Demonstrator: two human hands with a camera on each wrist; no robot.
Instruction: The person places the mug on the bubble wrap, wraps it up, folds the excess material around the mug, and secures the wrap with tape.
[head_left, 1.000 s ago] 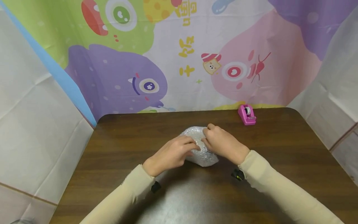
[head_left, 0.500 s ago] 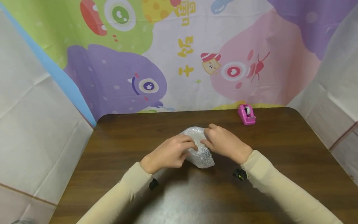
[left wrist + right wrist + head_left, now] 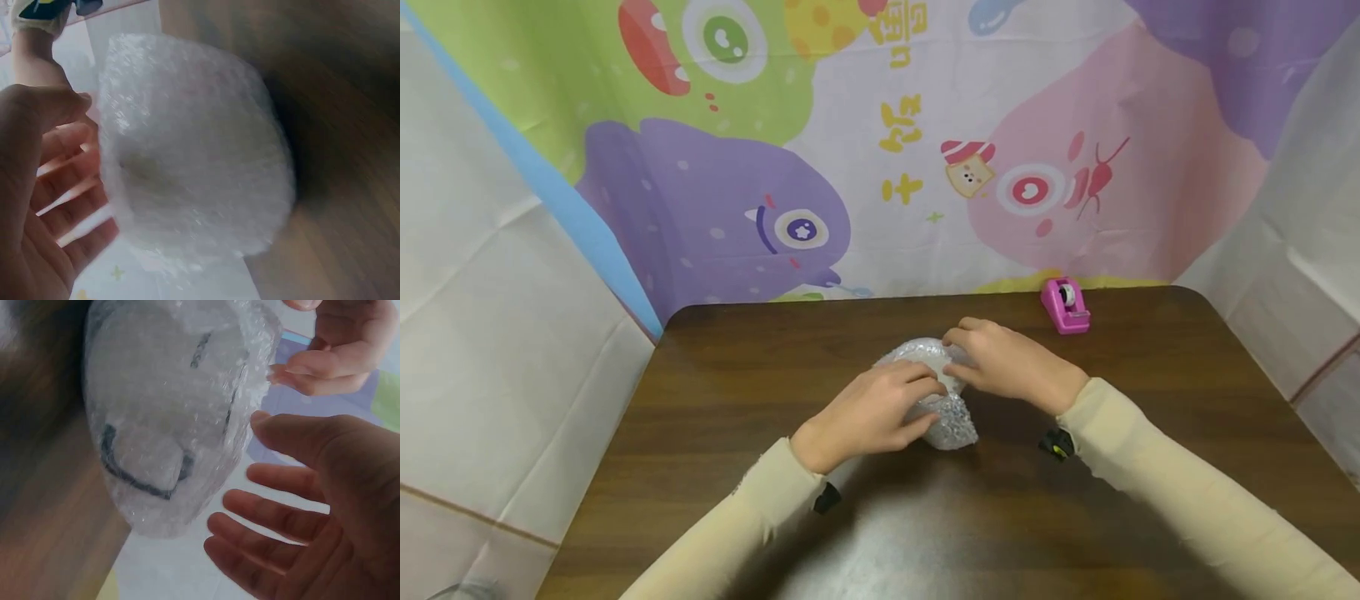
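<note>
Toward the far middle of the table (image 3: 722, 375), the bubble-wrapped bundle (image 3: 952, 422) lies between left hand (image 3: 874, 408) and right hand (image 3: 1011, 360), both loosely spread, gripping nothing; light, even pressure from both sides should settle its flared near end

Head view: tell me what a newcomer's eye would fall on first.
Probably the cartoon-monster backdrop, its bright creatures spread behind the brown table. Next would likely come the shiny bubble-wrapped bundle near the middle of the view, between the left hand and the right hand. The pink tape dispenser also stands out, by the table's far edge toward the right.
</note>
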